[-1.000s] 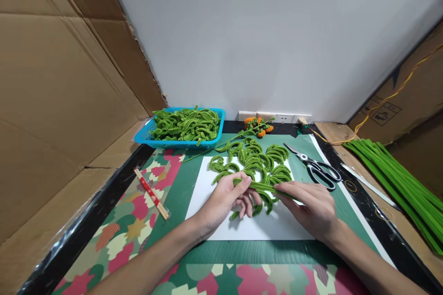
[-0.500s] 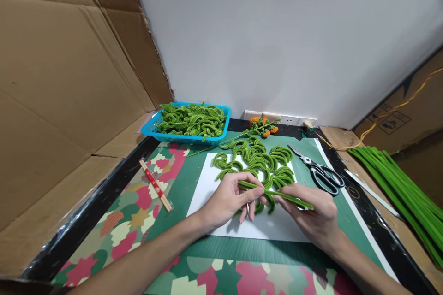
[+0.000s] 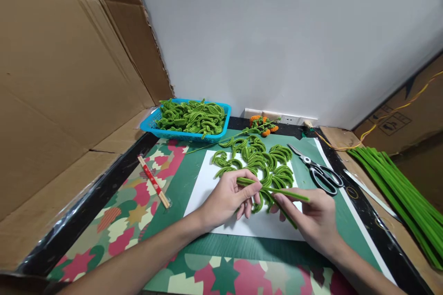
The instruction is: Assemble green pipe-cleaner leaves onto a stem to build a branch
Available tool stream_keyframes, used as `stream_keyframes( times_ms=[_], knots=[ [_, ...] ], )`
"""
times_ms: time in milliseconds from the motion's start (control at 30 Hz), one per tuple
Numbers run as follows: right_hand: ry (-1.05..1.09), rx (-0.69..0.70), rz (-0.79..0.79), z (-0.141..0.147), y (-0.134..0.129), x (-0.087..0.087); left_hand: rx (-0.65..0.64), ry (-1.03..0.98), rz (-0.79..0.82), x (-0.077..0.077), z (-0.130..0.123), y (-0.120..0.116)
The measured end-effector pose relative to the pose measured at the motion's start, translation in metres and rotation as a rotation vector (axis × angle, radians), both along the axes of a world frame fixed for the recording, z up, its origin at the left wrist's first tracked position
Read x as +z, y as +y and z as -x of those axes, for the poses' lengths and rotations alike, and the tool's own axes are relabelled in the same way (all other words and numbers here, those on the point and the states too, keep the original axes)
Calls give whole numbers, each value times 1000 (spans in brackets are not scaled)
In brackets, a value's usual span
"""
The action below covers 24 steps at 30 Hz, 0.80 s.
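Observation:
My left hand (image 3: 235, 196) pinches a small bundle of green fuzzy stems (image 3: 284, 193) between thumb and fingers. To the right of that pinch, the stems fan apart, one pointing right and another slanting down. My right hand (image 3: 311, 216) has its fingers closed around these spread stems, its thumb against them. Just beyond both hands, several curled green fuzzy pieces (image 3: 256, 161) lie on a white sheet (image 3: 200, 189); some are partly hidden behind the fingers.
A blue basket (image 3: 187, 136) heaped with green pieces stands at the back left. Wrapped chopsticks (image 3: 154, 182) lie left, black-handled scissors (image 3: 323, 173) right. Orange flowers (image 3: 263, 124) lie by the wall sockets. Long green stems (image 3: 401, 198) rest at the far right on cardboard.
The stems between my hands were together in a nearly straight line and now spread apart on the right side. My right hand has shifted slightly down and its grip has changed.

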State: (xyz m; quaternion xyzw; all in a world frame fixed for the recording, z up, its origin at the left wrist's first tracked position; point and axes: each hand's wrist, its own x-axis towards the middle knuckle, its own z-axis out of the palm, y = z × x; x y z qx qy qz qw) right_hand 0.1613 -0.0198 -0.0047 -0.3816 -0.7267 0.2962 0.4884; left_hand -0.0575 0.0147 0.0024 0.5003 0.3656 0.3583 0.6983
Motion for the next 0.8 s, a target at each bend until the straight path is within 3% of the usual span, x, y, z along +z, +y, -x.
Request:
stream_keyframes(
  times_ms=[100,167,367,500,800],
  knots=[
    [-149,-61,-362,-1,0,-2,9,5,0,0,1,1],
    [-218,-83,-444,-1,2,-3,9,16,-1,1,1,2],
    [-243,9,-272,-4,8,-3,-66,52,-2,1,3,1],
    [-439,91,-283,-6,10,-2,-143,90,0,-1,3,-1],
    [-547,-14,-230,1,1,-2,-131,302,-244,9,2,-7]
  ],
)
